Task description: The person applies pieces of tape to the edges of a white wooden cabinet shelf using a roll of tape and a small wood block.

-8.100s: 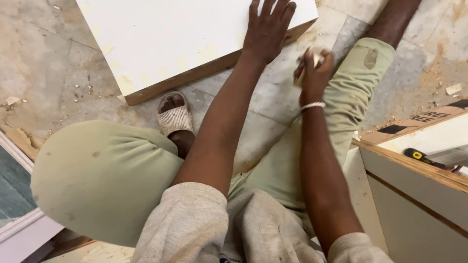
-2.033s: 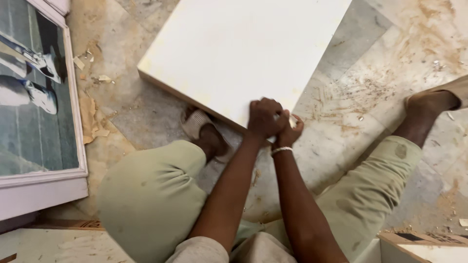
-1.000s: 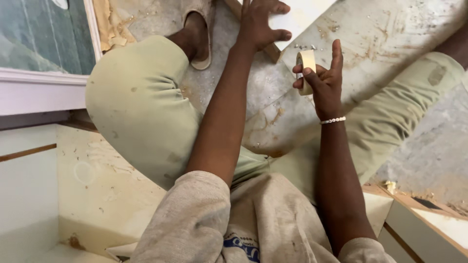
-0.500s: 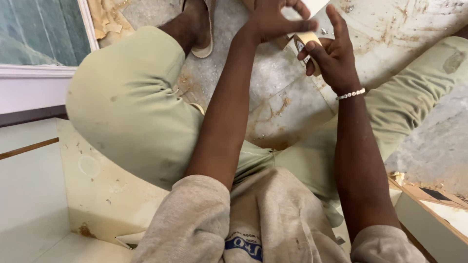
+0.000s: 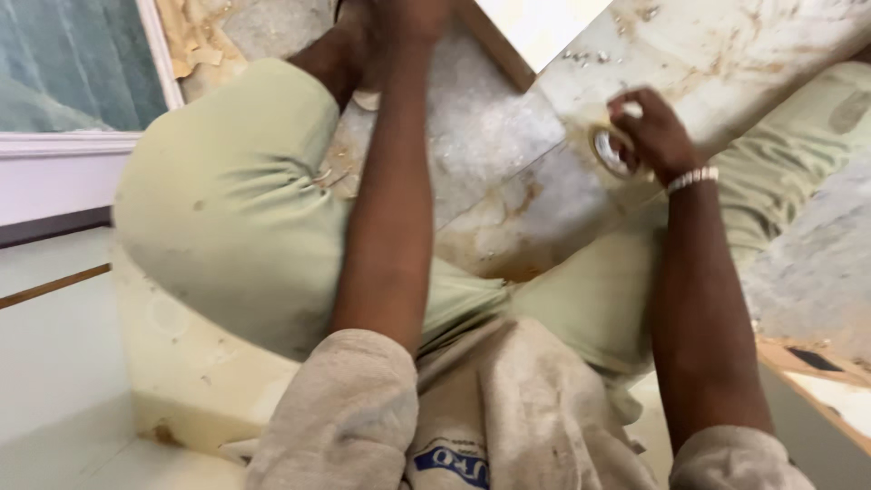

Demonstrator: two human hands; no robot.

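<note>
A person seated on a dusty stone floor works with both arms stretched forward, legs in pale green trousers spread to either side. The right hand is curled around a small roll of tape, fingers bent over its top edge and the roll's round opening facing the camera; the roll sits just above the floor, close to the right knee. A pale beaded bracelet circles the right wrist. The left hand reaches to the top edge of the frame and is mostly cut off there, so whether it is open or closed cannot be told; it lies next to the wooden edge of a white board resting on the floor. A foot in a light sandal shows beside the left forearm. To the left stand a white-framed panel with a greenish face and a cream-coloured board under the left thigh; another wood-edged white panel lies at lower right
</note>
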